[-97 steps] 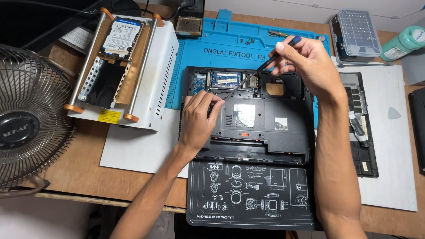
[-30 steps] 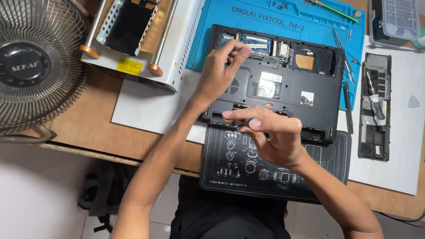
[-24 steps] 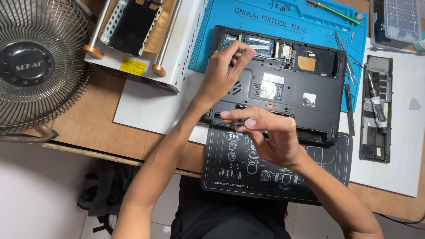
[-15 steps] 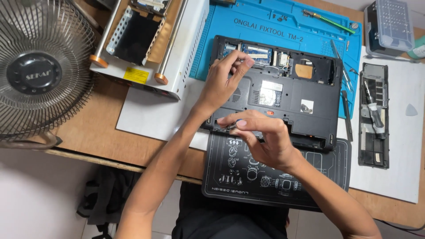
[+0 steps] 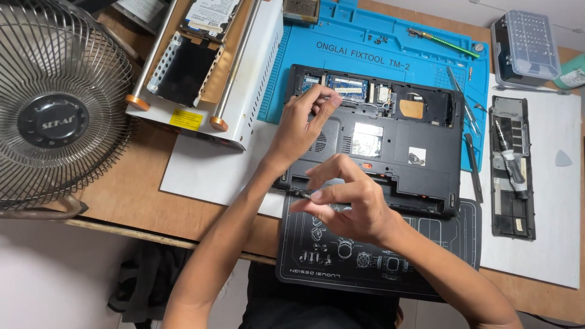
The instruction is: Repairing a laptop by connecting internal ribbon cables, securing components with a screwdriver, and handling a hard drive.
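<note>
A black laptop [image 5: 390, 140] lies upside down with its bottom bays uncovered, partly on a blue work mat [image 5: 378, 49] and partly on a black mat [image 5: 426, 256]. My left hand [image 5: 301, 125] rests on the laptop's left side. Its bent fingertips touch the edge of the memory bay [image 5: 347, 87], and I see nothing in them. At the laptop's near edge, my right hand [image 5: 347, 204] has thumb and fingers pinched on a thin dark tool [image 5: 298, 193]. The tool's tip points left at the near-left corner, and the hand hides most of it.
A table fan [image 5: 58, 116] stands at the left. A white metal housing [image 5: 244, 91] carries a drive. A removed black cover [image 5: 512, 176] with a screwdriver on it lies to the right on a white sheet [image 5: 560, 244]. Tweezers [image 5: 460, 91] and a clear bit case [image 5: 527, 45] are at the back right.
My right hand came down from the laptop's far side to its near edge with the tool, then crept slightly left. My left hand stayed on the laptop's left part.
</note>
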